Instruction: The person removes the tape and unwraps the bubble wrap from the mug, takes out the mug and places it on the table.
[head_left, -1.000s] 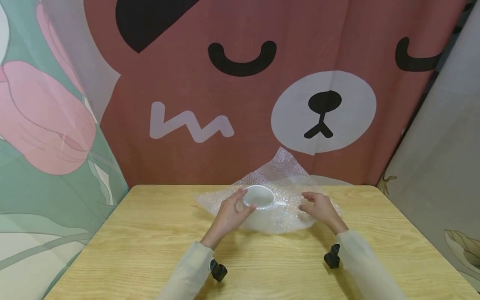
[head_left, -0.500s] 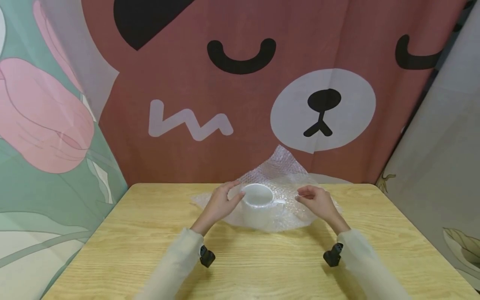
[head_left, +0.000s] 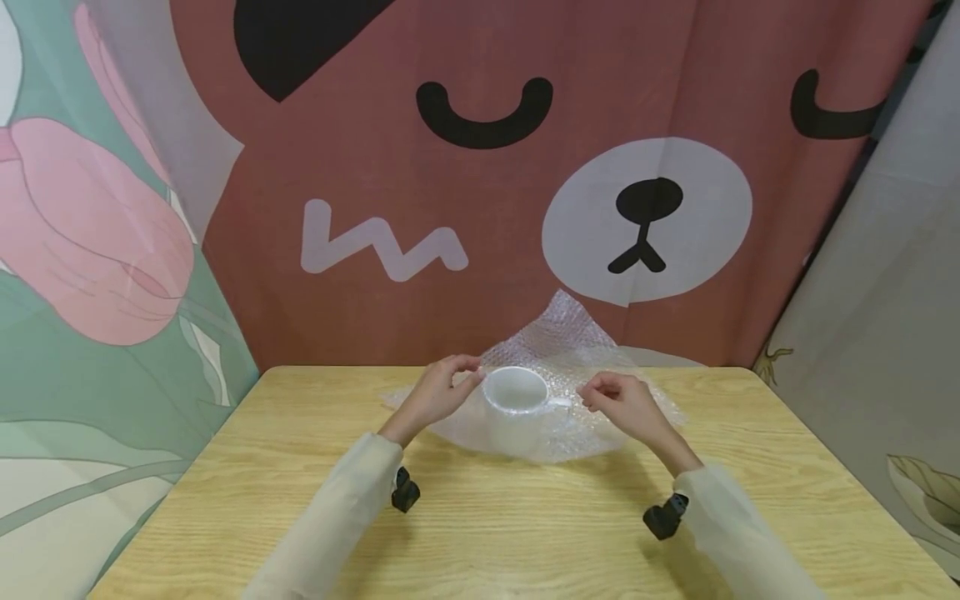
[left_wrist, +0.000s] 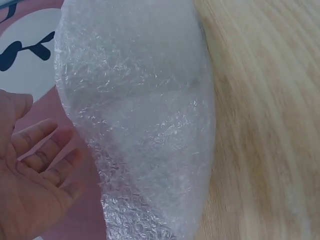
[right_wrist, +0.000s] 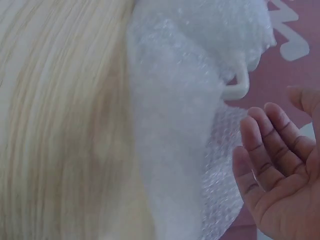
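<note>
A white mug [head_left: 516,390] stands upright on a sheet of bubble wrap [head_left: 570,333], its handle pointing right. A flap of the wrap covers the mug's front, and its lower body shows only dimly through it. My left hand [head_left: 438,390] is beside the left side of the rim, fingers loosely bent and holding nothing; the left wrist view shows its palm next to the bubble wrap [left_wrist: 145,120]. To the right, my right hand [head_left: 626,404] hovers near the mug handle [right_wrist: 242,85], its fingers relaxed and no object in them.
The bubble wrap lies near the back edge of a light wooden table [head_left: 300,467]. Its rear corner stands up against a reddish curtain [head_left: 360,325] printed with a bear. More printed curtains hang at left and right.
My left hand has drawn back from the mug's rim, to the left and slightly away. My right hand has moved a little left toward the handle. The mug stays in place.
</note>
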